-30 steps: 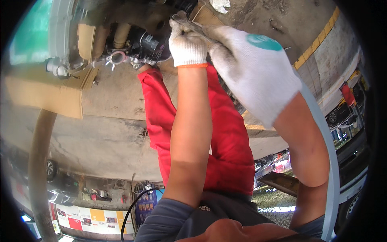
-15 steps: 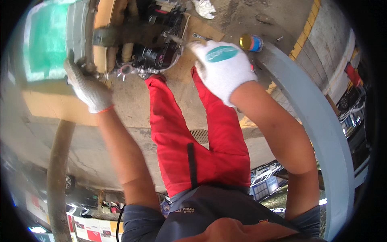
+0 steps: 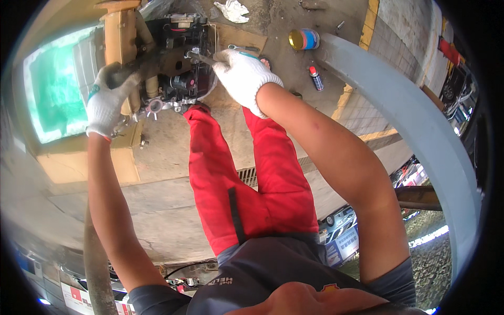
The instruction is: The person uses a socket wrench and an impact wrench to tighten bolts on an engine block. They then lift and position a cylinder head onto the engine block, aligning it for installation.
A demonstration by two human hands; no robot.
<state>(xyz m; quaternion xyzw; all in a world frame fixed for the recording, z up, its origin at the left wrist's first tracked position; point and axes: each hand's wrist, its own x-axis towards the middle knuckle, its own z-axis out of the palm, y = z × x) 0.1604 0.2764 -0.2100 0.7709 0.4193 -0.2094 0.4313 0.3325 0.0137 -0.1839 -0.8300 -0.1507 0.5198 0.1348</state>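
Observation:
My left hand (image 3: 104, 107), in a white knitted glove, has its fingers curled around the left end of a dark bar-like part (image 3: 149, 62) that crosses the machine. My right hand (image 3: 244, 79), gloved too, is closed on a slim metal tool (image 3: 203, 58), whose kind I cannot make out. The tool's far end lies against a small metal fitting (image 3: 189, 54) at the bar's right end. Below the bar sits the machine (image 3: 182, 83) with black parts and a round metal flange (image 3: 155, 106). My gloves hide parts of the bar and tool.
A wrench (image 3: 243, 48) lies on cardboard (image 3: 236, 37) to the right. Beyond are a gold-lidded can (image 3: 303, 39), a red-capped spray can (image 3: 316, 79) and a crumpled white cloth (image 3: 231, 10). A grey curved beam (image 3: 388, 100) arcs along the right side; a green-covered panel (image 3: 58, 86) stands left.
My right hand has come left, nearer the fitting, with the tool. My left hand has moved up onto the bar's left end. The whole view has shifted, bringing the spray can into sight.

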